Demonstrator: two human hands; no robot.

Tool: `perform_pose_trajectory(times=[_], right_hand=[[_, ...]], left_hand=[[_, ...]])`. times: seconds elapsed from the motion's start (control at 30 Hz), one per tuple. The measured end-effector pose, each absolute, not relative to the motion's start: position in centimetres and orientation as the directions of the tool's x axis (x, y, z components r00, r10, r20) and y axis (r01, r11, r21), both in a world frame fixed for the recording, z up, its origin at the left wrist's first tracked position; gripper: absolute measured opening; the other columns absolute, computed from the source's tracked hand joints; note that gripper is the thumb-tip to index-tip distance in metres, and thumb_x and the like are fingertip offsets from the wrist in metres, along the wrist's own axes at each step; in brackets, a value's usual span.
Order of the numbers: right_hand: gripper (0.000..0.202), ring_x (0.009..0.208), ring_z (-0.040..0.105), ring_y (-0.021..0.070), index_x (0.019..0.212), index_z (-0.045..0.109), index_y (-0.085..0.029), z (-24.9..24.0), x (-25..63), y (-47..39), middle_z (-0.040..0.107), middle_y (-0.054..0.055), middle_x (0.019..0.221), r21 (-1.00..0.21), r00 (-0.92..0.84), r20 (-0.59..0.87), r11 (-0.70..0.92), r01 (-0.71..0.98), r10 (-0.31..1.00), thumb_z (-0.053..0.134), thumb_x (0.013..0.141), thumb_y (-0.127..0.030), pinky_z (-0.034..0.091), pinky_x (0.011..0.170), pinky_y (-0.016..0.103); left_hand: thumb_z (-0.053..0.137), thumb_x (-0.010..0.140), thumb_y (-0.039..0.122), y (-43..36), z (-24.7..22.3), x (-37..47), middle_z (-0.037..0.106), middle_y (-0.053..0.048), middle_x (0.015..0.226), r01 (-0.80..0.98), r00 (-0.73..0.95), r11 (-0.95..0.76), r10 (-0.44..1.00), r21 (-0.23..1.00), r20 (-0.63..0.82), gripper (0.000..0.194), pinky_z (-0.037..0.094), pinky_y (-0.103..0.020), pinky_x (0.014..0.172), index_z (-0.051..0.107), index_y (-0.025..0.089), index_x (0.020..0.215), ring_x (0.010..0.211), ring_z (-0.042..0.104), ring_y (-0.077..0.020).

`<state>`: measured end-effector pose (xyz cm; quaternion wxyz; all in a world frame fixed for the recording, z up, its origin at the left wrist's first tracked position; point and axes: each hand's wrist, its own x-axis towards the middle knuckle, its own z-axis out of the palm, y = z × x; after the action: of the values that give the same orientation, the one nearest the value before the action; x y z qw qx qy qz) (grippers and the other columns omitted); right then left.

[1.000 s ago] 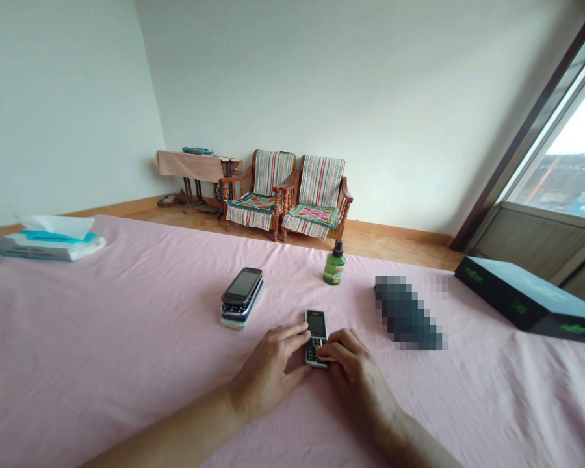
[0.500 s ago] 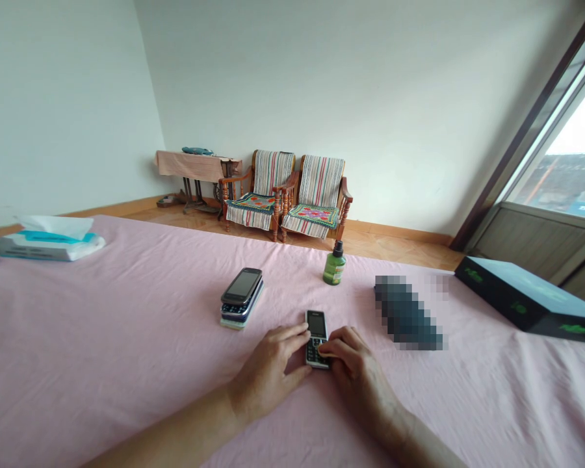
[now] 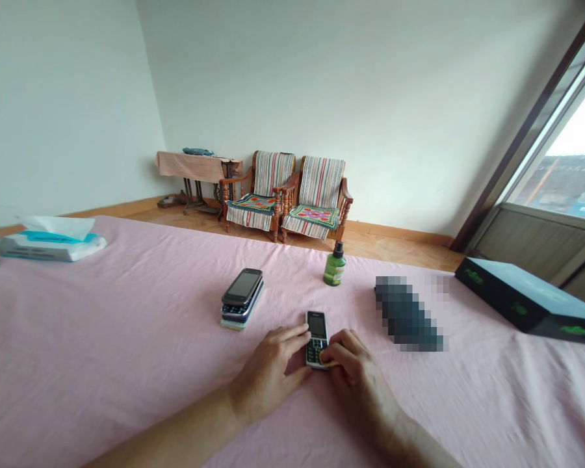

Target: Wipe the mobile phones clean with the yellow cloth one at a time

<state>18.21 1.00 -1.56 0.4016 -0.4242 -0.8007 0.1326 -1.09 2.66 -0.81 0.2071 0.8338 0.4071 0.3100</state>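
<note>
While the keypad phone (image 3: 316,325) is lying on pink cloth (image 3: 166,312), probably light, stiff and best held by its edges, the half-open left hand (image 3: 270,365) is touching its left side. The right hand (image 3: 353,374) is pinching a tan piece (image 3: 328,363) at the keys (image 3: 314,348). Beyond, a green bottle (image 3: 334,268) is standing.

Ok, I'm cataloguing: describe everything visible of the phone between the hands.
The keypad phone is a bar handset, dark and apparently plastic, with silvery edges; its screen is dark, above small keys. It lies face-up on the pink cloth, screen end farthest. The left hand touches its left side; the right hand holds a yellowish piece at its lower keys.
</note>
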Motion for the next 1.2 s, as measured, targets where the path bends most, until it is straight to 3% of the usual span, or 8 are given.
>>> perform_pose_trajectory(times=[0.23, 0.47, 0.77, 0.97, 1.2], right_hand=[[0.035, 0.078, 0.052, 0.0178, 0.083, 0.065, -0.019, -1.8, 17.8, 0.6, 0.056, 0.006, 0.084, -0.517, -0.304, 0.548, 0.601, 0.609, 0.779, 0.042, 0.075, 0.007, 0.044, 0.065, 0.028], [0.032, 0.080, 0.051, 0.0190, 0.077, 0.064, -0.019, -1.0, 17.2, 0.5, 0.058, 0.006, 0.085, -0.520, -0.337, 0.486, 0.577, 0.630, 0.806, 0.044, 0.077, 0.006, 0.044, 0.067, 0.030], [0.035, 0.083, 0.053, 0.0183, 0.079, 0.064, -0.019, -1.2, 17.2, 0.3, 0.057, 0.005, 0.087, -0.560, -0.344, 0.466, 0.573, 0.598, 0.815, 0.044, 0.073, 0.010, 0.044, 0.069, 0.028], [0.034, 0.077, 0.051, 0.0178, 0.074, 0.062, -0.018, -0.9, 17.1, 0.3, 0.055, 0.004, 0.081, -0.544, -0.278, 0.457, 0.513, 0.664, 0.845, 0.043, 0.069, 0.011, 0.041, 0.064, 0.028], [0.033, 0.084, 0.053, 0.0186, 0.074, 0.062, -0.019, -0.9, 16.3, 0.4, 0.058, 0.005, 0.087, -0.575, -0.333, 0.452, 0.556, 0.601, 0.828, 0.045, 0.072, 0.009, 0.045, 0.071, 0.029]], left_hand=[[0.070, 0.075, 0.012, 2.6, -0.8, -1.1, 0.056, -0.004, 0.133, 0.544, 0.463, -0.584, 0.808, 0.603, 0.365, 0.053, 0.039, -0.040, 0.106, 0.058, 0.026, 0.125, 0.123, 0.050, -0.0241], [0.068, 0.075, 0.010, 2.6, -0.8, -1.1, 0.056, -0.006, 0.133, 0.535, 0.469, -0.586, 0.805, 0.608, 0.363, 0.051, 0.039, -0.041, 0.106, 0.059, 0.024, 0.124, 0.123, 0.050, -0.0250], [0.068, 0.076, 0.012, 2.7, -0.8, -1.1, 0.056, -0.006, 0.132, 0.546, 0.468, -0.589, 0.804, 0.596, 0.365, 0.049, 0.039, -0.041, 0.106, 0.060, 0.023, 0.123, 0.123, 0.051, -0.0251], [0.069, 0.074, 0.009, 2.6, -0.7, -1.1, 0.055, -0.006, 0.134, 0.530, 0.474, -0.588, 0.803, 0.611, 0.361, 0.055, 0.037, -0.041, 0.108, 0.058, 0.025, 0.126, 0.125, 0.048, -0.0250], [0.067, 0.077, 0.013, 2.5, -0.6, -1.0, 0.057, -0.007, 0.131, 0.542, 0.457, -0.572, 0.815, 0.615, 0.355, 0.045, 0.040, -0.042, 0.106, 0.062, 0.022, 0.121, 0.122, 0.052, -0.0255]])
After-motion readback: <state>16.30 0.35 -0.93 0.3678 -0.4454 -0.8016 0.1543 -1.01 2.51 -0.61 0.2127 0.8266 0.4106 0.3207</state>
